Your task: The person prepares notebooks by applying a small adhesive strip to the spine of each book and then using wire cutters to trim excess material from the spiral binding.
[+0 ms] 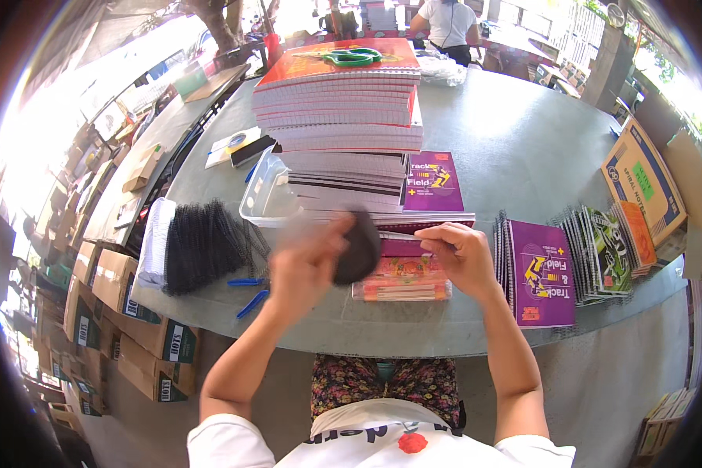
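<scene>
My left hand (308,269), smeared by motion, grips a dark rounded thing (359,246) whose kind I cannot make out. Across from it, my right hand (462,253) pinches the edge of a purple notebook (399,246) with thumb and fingertips. Just nearer to me lies a small stack of pinkish-orange notebooks (402,285). Beyond both hands, loose page blocks (343,179) form a pile, beside a purple printed cover (433,183). To the right of my right hand stand spiral-bound purple notebooks (540,273).
A tall stack of notebooks (339,101) carries green-handled scissors (351,57). Left are a clear plastic bin (261,191), black spiral coils (203,246) and blue pens (251,304). Green notebooks (610,253) and a cardboard box (643,183) stand right. Another person (448,23) is at the back.
</scene>
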Tool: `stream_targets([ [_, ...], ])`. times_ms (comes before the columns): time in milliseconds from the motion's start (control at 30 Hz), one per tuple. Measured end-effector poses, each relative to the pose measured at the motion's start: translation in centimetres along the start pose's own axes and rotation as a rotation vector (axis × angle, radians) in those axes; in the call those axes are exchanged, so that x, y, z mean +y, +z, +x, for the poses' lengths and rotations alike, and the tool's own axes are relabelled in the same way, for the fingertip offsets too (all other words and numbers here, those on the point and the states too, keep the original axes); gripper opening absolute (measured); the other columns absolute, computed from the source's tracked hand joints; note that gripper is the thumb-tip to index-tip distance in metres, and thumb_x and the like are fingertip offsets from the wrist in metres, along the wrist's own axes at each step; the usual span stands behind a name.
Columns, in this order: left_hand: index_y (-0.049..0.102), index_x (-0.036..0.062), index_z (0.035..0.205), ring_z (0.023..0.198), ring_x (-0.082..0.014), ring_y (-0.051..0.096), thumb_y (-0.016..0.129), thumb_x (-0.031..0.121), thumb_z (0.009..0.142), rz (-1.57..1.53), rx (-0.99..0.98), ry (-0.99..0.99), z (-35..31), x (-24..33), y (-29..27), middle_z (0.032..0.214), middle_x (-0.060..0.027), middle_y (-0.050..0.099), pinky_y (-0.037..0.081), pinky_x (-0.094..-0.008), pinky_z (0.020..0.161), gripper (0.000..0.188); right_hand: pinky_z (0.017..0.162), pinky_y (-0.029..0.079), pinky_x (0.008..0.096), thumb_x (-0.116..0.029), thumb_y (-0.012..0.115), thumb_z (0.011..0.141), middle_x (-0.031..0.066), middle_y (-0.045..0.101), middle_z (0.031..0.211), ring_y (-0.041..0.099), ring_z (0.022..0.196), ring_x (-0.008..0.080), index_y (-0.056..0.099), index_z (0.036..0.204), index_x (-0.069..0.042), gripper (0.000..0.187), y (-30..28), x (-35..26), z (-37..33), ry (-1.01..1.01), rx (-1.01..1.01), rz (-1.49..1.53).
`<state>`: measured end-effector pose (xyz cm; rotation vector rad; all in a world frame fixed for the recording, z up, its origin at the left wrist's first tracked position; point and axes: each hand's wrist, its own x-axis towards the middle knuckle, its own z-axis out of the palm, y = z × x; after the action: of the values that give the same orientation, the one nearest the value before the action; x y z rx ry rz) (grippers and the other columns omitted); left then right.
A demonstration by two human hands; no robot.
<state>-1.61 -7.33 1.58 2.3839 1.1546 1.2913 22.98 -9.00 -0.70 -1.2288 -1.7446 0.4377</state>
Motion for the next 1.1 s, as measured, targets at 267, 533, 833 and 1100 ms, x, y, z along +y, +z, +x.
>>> stream_targets([
  [267,0.065,0.0035,0.101,0.085,-0.0259,0.064,0.055,-0.002,0.076,-0.006,0.250,-0.014,0.5,0.1,1.6,0.095,-0.0127,0.067,0.050,-0.0339,0.077,0.028,0.066,0.050,0.0268,0.000,0.065,0.077,0.0095,0.067,0.084,0.063,0.074,0.0157,0.068,0.091,-0.003,0.014,0.0,-0.2,-0.4,0.051,-0.028,0.062],
  [533,0.062,0.0069,0.111,0.080,-0.0241,0.064,0.058,0.001,0.078,-0.054,-0.174,-0.082,0.2,1.4,2.0,0.091,-0.0112,0.064,0.051,-0.0333,0.070,0.034,0.069,0.048,0.0226,-0.006,0.070,0.079,0.0039,0.066,0.087,0.059,0.077,0.0082,0.067,0.089,-0.001,0.012,-1.2,1.9,-1.1,0.317,-0.068,0.609],
  [833,0.065,0.0083,0.106,0.068,-0.0261,0.060,0.056,-0.002,0.075,-0.012,-0.094,0.029,1.2,2.4,3.7,0.082,-0.0117,0.061,0.050,-0.0350,0.064,0.034,0.061,0.041,0.0161,-0.013,0.068,0.083,-0.0014,0.063,0.080,0.053,0.071,0.0016,0.066,0.095,-0.001,0.018,0.0,3.3,-1.6,0.285,0.066,0.806],
  [1100,0.063,0.0045,0.110,0.078,-0.0195,0.062,0.061,0.006,0.082,-0.155,-0.285,0.120,1.5,3.1,5.1,0.098,-0.0100,0.065,0.049,-0.0288,0.071,0.027,0.080,0.045,0.0265,-0.037,0.036,0.097,0.0081,0.065,0.093,0.057,0.084,0.0115,0.065,0.098,0.005,0.051,-0.5,2.8,-1.6,0.342,0.000,0.994],
])
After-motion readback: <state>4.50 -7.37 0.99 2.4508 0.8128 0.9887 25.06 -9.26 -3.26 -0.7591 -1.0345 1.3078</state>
